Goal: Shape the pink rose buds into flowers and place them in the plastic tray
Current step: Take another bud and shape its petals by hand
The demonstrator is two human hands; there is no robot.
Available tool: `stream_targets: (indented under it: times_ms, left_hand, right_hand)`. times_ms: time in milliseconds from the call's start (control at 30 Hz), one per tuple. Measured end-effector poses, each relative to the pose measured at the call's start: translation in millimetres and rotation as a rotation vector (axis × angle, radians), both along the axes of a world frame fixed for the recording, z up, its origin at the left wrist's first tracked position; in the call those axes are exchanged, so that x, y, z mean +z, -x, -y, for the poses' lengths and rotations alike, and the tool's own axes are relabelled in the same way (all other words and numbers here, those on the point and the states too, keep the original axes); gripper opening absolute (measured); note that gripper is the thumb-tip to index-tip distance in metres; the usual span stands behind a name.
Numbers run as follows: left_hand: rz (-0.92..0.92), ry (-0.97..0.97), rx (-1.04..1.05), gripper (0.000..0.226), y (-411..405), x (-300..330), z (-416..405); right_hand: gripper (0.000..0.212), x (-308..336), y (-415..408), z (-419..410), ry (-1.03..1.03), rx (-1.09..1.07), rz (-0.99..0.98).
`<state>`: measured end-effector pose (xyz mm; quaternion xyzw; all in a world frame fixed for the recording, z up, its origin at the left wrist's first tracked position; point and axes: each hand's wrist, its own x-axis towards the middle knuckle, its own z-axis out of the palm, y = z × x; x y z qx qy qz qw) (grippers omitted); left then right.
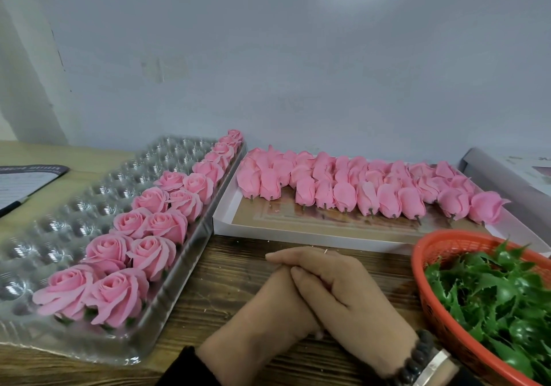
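Both your hands rest clasped and empty on the counter; reaching carelessly for the rose buds risks crushing petals or nudging the plastic tray.

Two bare hands and their wrists are being shown at the lower centre of the frame. On the left hand nothing is being worn; a dark, black-looking sleeve is being seen at its wrist, near the bottom edge. On the wrist of the right hand, at the lower right, a bracelet of dark, rounded beads is being worn, and just beside it a flat, silver-coloured bangle. No rings are being made out on the fingers.
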<state>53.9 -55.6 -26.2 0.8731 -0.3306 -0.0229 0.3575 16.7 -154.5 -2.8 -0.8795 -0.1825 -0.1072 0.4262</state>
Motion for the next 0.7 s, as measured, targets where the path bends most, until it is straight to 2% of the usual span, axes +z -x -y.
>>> stream_targets:
  times_ms: [100, 167, 200, 267, 333, 400, 467, 533, 600, 700]
  left_hand:
    - [-0.080, 0.066, 0.023, 0.031, 3.1, -3.4, -3.7]
    - [-0.144, 0.204, -0.035, 0.022, 6.3, -3.6, -4.8]
    - [-0.194, 0.314, -0.059, 0.022, 8.3, -1.1, -4.9]
    - [-0.281, 0.473, -0.080, 0.025, 10.1, 5.5, -4.1]
    - [-0.269, 0.533, -0.044, 0.022, 9.1, 7.6, -4.5]
    - [-0.198, 0.544, 0.020, 0.021, 8.2, 7.8, -5.3]
    - [-0.127, 0.529, 0.069, 0.017, 8.9, 5.1, -5.1]
    - [-0.051, 0.431, 0.110, 0.006, 11.1, 3.5, -2.6]
    - [0.060, 0.359, 0.135, 0.018, 11.0, -0.9, -2.3]
    - [0.004, 0.372, 0.130, 0.024, 11.0, 2.4, 1.4]
  right_hand:
    - [0.037, -1.6, 1.3, 2.5, 0.023, -0.015, 0.023]
    - [0.040, -2.4, 1.5, 3.8, 0.012, -0.019, 0.050]
    - [0.040, -2.7, 0.8, 4.2, -0.042, -0.018, 0.058]
    - [0.042, -4.9, -0.9, 6.0, -0.289, -0.021, 0.050]
    - [0.048, -8.0, -3.3, 8.5, -0.498, -0.073, 0.052]
    - [0.052, -10.6, -4.8, 8.4, -0.565, -0.131, 0.055]
    - [0.050, -11.4, -3.7, 4.1, -0.528, -0.146, 0.062]
    - [0.041, -11.8, -2.4, -3.0, -0.392, -0.150, 0.083]
    - [0.032, -13.1, -2.1, -7.7, -0.272, -0.173, 0.101]
    - [0.033, -13.7, -3.2, -6.6, -0.233, -0.192, 0.096]
